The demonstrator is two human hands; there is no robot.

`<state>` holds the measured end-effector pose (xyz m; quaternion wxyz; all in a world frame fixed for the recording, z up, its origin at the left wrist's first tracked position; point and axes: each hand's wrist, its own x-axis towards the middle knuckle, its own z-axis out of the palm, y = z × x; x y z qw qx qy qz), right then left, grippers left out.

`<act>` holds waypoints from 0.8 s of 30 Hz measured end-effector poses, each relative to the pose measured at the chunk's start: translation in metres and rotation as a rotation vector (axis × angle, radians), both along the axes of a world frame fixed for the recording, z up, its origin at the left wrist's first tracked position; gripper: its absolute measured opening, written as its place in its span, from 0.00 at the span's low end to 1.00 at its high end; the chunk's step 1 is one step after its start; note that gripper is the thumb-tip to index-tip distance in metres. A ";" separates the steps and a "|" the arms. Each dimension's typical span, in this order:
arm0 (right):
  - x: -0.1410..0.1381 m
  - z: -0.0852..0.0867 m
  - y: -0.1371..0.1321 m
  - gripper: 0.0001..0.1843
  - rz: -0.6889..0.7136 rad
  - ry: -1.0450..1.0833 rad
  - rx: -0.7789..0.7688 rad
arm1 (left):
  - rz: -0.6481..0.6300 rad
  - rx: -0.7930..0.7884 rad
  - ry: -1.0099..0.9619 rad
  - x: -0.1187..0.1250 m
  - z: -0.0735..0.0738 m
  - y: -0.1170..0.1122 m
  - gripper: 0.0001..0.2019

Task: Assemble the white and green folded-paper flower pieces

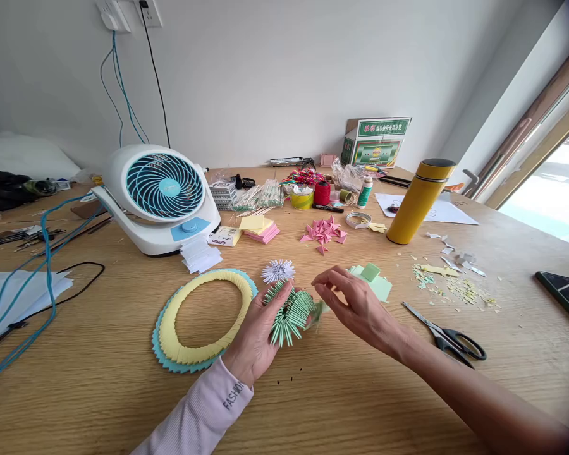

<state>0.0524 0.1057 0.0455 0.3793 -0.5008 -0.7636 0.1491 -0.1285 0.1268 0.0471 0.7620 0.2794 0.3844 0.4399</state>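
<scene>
1. Left hand point(255, 338): fingers clamped on the green folded-paper piece point(287, 322) above the worktop point(341, 404), thumb on top, likely so the folds don't splay.
2. Right hand point(358, 306): just beside it, fingers bent; can't tell if tips meet. Blurred green bit point(318, 310) between.
3. Green sheets point(382, 288), scissors point(440, 332) right-hand side, presumably for reach.

Wall point(265, 82): plain, pale grey-white, behind the table; angled stretch at right, beside the window.
Sockets point(155, 14): white, mounted upper left, plugs inserted.
Table point(341, 404): broad, light brown, wood-grained top, far edge along the wall.
Window point(559, 180): far right, brown frame point(535, 124), handle point(471, 181).
Light: daylight, brightest at the window; soft sheen across the table's right side.
</scene>
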 end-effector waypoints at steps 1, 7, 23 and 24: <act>-0.001 -0.003 -0.002 0.08 0.005 0.030 -0.029 | 0.006 0.002 0.000 0.000 0.000 0.000 0.11; 0.007 -0.019 -0.009 0.08 -0.081 -0.087 0.056 | 0.114 0.032 0.032 -0.008 0.005 0.004 0.12; 0.028 -0.030 0.038 0.12 -0.215 -0.429 0.128 | 0.096 -0.006 -0.015 -0.013 -0.007 0.002 0.10; 0.025 -0.026 0.035 0.11 -0.217 -0.376 0.129 | 0.100 -0.007 -0.035 -0.012 -0.008 0.002 0.10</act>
